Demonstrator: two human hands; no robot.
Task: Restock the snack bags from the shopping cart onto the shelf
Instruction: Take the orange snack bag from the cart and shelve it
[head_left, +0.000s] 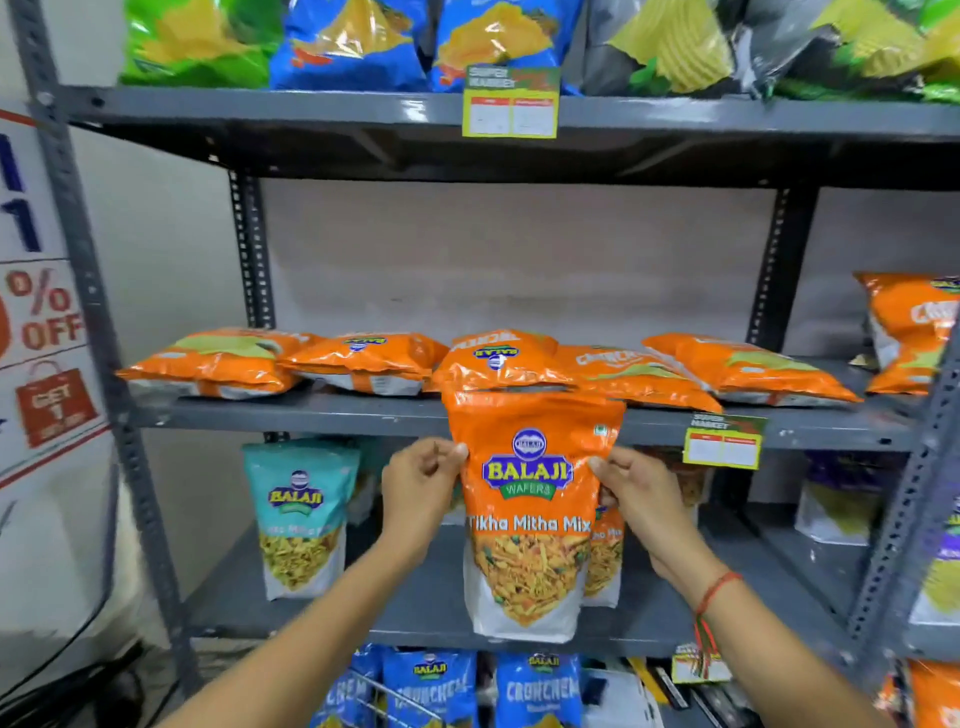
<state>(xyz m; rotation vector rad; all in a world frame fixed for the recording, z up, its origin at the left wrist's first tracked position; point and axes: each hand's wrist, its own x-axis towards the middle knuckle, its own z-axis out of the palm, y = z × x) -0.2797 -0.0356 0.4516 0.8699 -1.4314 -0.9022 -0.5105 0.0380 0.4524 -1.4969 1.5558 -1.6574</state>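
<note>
An orange Balaji Tikha Mitha Mix bag (530, 519) hangs upright in front of the grey metal shelf (311, 415). My left hand (418, 488) pinches its left edge and my right hand (641, 501) pinches its right edge. The bag's top reaches the lip of the middle shelf board. Behind it on the lower board (415, 618) stands another orange mix bag (605, 561), mostly hidden. Blue Crunchem bags (535, 691) show at the bottom, seemingly in the shopping cart, whose wire rim (395, 701) is barely visible.
Several orange bags (218, 364) lie flat on the middle board. A teal Balaji bag (301, 519) stands at the lower left. Green, blue and grey chip bags fill the top board. Price tags (511, 101) hang from the shelf edges. A sale poster (41, 332) hangs at the left.
</note>
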